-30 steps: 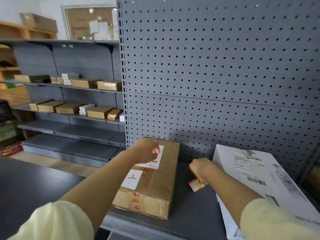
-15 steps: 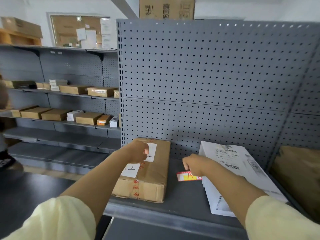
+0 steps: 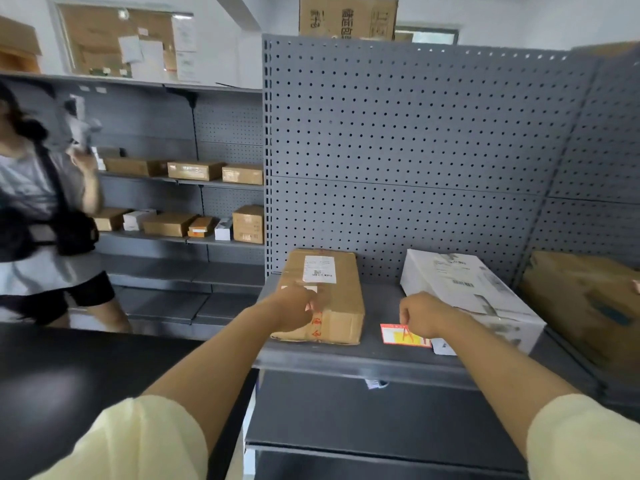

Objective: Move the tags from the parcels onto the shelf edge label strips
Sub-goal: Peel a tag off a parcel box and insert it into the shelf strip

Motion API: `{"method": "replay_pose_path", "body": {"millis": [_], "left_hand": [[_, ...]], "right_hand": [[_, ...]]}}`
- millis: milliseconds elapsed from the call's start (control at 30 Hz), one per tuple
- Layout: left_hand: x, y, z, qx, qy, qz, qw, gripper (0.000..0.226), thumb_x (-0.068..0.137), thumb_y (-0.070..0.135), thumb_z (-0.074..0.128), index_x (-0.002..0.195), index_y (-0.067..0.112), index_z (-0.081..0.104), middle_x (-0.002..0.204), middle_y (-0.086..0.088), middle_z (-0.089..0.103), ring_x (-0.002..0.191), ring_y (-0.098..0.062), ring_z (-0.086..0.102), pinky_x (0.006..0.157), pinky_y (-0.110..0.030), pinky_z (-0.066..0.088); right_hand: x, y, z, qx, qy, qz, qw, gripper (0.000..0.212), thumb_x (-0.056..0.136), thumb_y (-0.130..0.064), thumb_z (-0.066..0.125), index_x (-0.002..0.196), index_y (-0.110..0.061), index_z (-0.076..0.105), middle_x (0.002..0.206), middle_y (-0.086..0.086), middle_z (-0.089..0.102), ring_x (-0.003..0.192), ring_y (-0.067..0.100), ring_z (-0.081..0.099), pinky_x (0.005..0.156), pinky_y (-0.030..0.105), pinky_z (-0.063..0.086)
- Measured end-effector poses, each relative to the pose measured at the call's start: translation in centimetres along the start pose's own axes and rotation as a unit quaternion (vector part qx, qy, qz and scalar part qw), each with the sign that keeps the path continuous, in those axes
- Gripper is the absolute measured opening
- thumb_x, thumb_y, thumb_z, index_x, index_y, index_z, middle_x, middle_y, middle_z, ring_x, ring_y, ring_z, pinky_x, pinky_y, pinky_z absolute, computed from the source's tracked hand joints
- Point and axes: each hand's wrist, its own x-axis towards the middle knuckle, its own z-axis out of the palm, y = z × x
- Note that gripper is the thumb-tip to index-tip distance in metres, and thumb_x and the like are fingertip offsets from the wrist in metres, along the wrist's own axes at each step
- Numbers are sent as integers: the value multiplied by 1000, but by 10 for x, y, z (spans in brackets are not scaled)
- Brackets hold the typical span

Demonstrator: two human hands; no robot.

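Two hands: left hand (image 3: 298, 306) curls over the white tag (image 3: 310, 289) on the brown parcel (image 3: 339, 306), grip unclear; right hand (image 3: 420, 315) pinches the red-and-yellow tag (image 3: 401, 336).
Tag: on or just over the shelf (image 3: 381, 306), near its front, left of the white parcel (image 3: 460, 289).
Risk: a loose pinch could drop it short of the label strip (image 3: 329, 366).
Change: right hand brought it nearer; left slid off the shipping label (image 3: 319, 269).

Soft, even daylight fills the room, brightest at the far window (image 3: 427, 37). A dull sheen lies on the black counter (image 3: 69, 382) at near left. The person at left (image 3: 41, 209) is motion-blurred. Wide-angle distortion bends the pegboard (image 3: 415, 133) toward the right edge.
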Motion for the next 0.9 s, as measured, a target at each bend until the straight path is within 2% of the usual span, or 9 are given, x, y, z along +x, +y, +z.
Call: {"method": "replay_pose_path", "body": {"millis": [67, 100, 167, 200, 267, 367, 533, 700, 900], "left_hand": [[-6, -6, 9, 0, -28, -4, 1000, 27, 94, 13, 49, 115, 17, 65, 123, -3, 61, 115, -23, 54, 100, -37, 45], [-9, -7, 14, -2, -41, -3, 999, 27, 93, 11, 49, 113, 15, 66, 121, -4, 61, 114, -24, 55, 99, -36, 46], [-15, -6, 22, -7, -60, 5, 998, 26, 92, 4, 48, 110, 8, 67, 118, -8, 63, 111, -26, 57, 95, -33, 46], [-18, -5, 27, -11, -57, 9, 998, 28, 92, 1, 48, 111, 6, 67, 120, -8, 62, 114, -26, 56, 96, -32, 44], [-21, -4, 38, -18, -61, 3, 998, 34, 92, -3, 47, 120, 7, 63, 129, -6, 56, 122, -24, 53, 103, -31, 40], [-22, -9, 53, -15, -71, -11, 997, 42, 93, -3, 44, 130, 11, 56, 134, -6, 55, 121, -25, 54, 103, -32, 42], [-24, -12, 61, 4, -62, -41, 997, 40, 93, 1, 42, 125, 19, 59, 125, -5, 60, 108, -25, 60, 92, -32, 51], [-28, -8, 66, 63, -53, -36, 996, 39, 92, 0, 44, 124, 18, 56, 123, -8, 57, 100, -27, 61, 73, -28, 45], [-34, -6, 67, 125, -14, -22, 992, 39, 90, 1, 49, 127, 16, 54, 131, -7, 55, 108, -28, 59, 87, -33, 47]], "right_hand": [[-11, -1, 2, 20, -28, 2, 999, 23, 82, 3, 51, 96, -2, 68, 109, 14, 68, 100, 26, 63, 81, 34, 55], [-17, -4, 2, 36, -48, -4, 998, 20, 82, 2, 54, 91, -7, 69, 106, 9, 68, 98, 22, 63, 74, 26, 53], [-24, -13, 3, 67, -75, -26, 995, 23, 80, 2, 57, 83, -20, 66, 96, -2, 65, 90, 13, 59, 61, 13, 44], [-25, -19, 5, 83, -74, -38, 993, 26, 79, 2, 57, 79, -23, 65, 90, -5, 64, 86, 10, 58, 59, 12, 41], [-22, -31, 9, 124, -51, -59, 989, 30, 78, 3, 55, 72, -26, 63, 78, -12, 62, 80, 10, 57, 59, 13, 41], [-13, -49, 23, 182, 12, -90, 979, 23, 81, 3, 57, 82, -17, 69, 73, -13, 58, 73, 10, 57, 59, 14, 43], [-6, -66, 40, 177, 55, -115, 976, 19, 84, -5, 58, 83, -21, 66, 79, -7, 62, 73, 13, 60, 63, 24, 48], [-4, -73, 50, 132, 69, -117, 982, 24, 84, -6, 53, 86, -27, 64, 85, -7, 65, 83, 17, 62, 72, 28, 50], [-2, -79, 54, 102, 75, -126, 984, 27, 84, -4, 50, 91, -25, 65, 99, -5, 68, 89, 19, 62, 76, 31, 52]]}}
